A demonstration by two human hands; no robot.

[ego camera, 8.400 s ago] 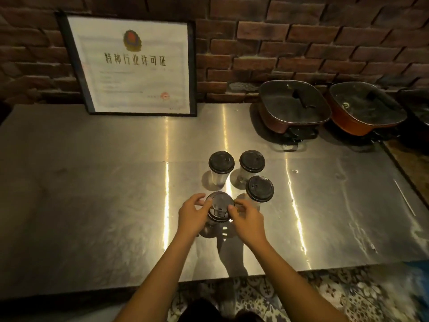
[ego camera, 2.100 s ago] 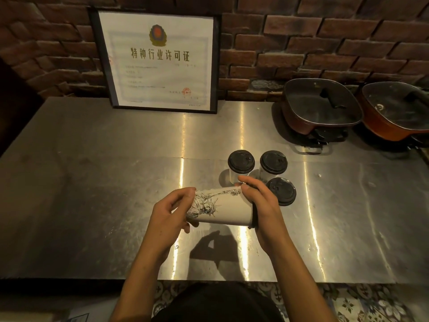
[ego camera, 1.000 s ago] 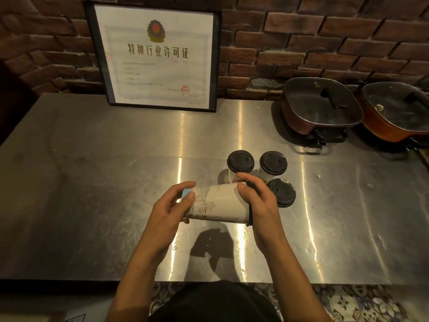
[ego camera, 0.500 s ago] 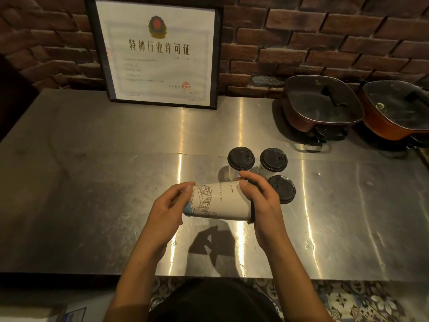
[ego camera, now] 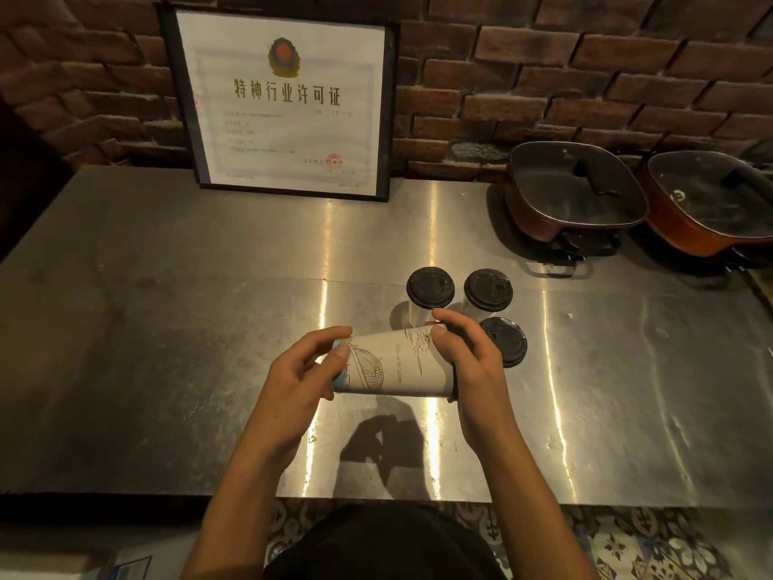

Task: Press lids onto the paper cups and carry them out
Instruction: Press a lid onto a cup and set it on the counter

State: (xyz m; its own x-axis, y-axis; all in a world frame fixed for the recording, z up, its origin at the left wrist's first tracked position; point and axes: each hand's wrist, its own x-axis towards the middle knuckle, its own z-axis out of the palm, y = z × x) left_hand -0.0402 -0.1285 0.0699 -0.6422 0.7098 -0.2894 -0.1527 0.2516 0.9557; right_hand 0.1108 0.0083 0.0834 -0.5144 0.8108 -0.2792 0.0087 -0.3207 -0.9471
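Rotated a little further between my palms since half a second ago, the fourth paper cup lies on its side in the air above the tabletop, near its front edge, a bridge drawing now facing up. Eight seconds back it stood upright while I pressed its lid; I judge I am checking the seal all round before carrying out. My left hand pinches the base end, fingers curled against the paper. My right hand wraps the lidded end, hiding most of the dark lid. Three capped cups stand just behind, toward the framed certificate.
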